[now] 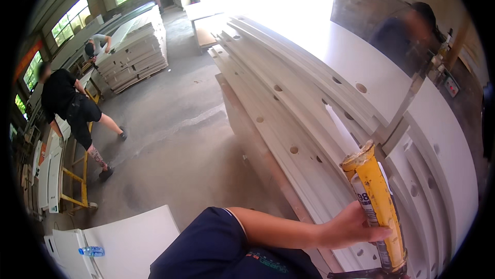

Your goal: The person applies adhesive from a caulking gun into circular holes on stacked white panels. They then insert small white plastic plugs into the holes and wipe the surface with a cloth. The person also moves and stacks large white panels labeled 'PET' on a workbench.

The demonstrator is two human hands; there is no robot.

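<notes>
Gripping a yellow caulking gun [378, 186] around its barrel, the left hand [353, 227] is closed; the gun (its white nozzle [342, 128] pointed away from the body) is held over stacked white panels [278, 106]; the right hand's state cannot be told. A plastic bottle [93, 251] is laid on white boards [134, 240] at lower left.

Shirt [294, 268], short-sleeved, dark navy blue, plain fabric. Left sleeve [198, 243], loose and wide, ending above the elbow; narrow pale edging [237, 218] at the hem. Chest print [268, 260], small, green lettering with red-orange marks. Left forearm [289, 226] and left hand [356, 225]: bare.
</notes>
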